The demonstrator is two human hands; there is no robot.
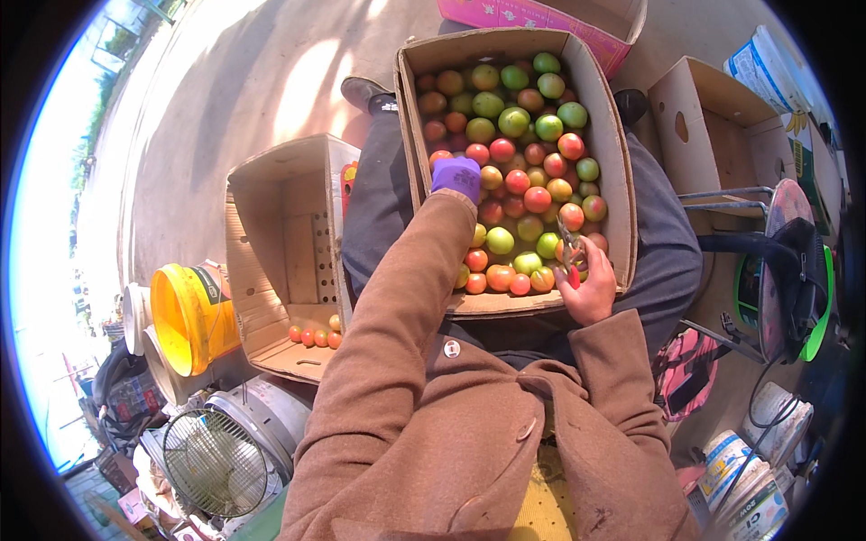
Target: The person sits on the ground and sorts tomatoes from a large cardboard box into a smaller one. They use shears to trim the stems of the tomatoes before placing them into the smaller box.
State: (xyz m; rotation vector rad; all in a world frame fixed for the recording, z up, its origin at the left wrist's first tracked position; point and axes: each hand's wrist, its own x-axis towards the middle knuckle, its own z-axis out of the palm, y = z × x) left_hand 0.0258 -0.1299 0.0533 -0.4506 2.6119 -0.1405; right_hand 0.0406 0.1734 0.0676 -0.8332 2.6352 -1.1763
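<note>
A cardboard box (626,203) full of red, green and part-ripe tomatoes (514,122) stands between my legs. My left hand (457,177), in a purple glove, reaches in at its left wall, beside a red tomato (441,157). The fingers are hidden under the back of the hand, so whether they hold anything cannot be seen. My bare right hand (590,287) grips small hand snips (570,247) with a red handle, over the box's near right corner. The blades point away from me, above the tomatoes.
To the left, a cardboard box (237,270) holds several small tomatoes (314,337). Beyond it are a yellow bucket (179,318) and a fan (215,463). At right stand another cardboard box (683,142) and a metal-legged chair (778,270). A pink box (514,15) lies ahead.
</note>
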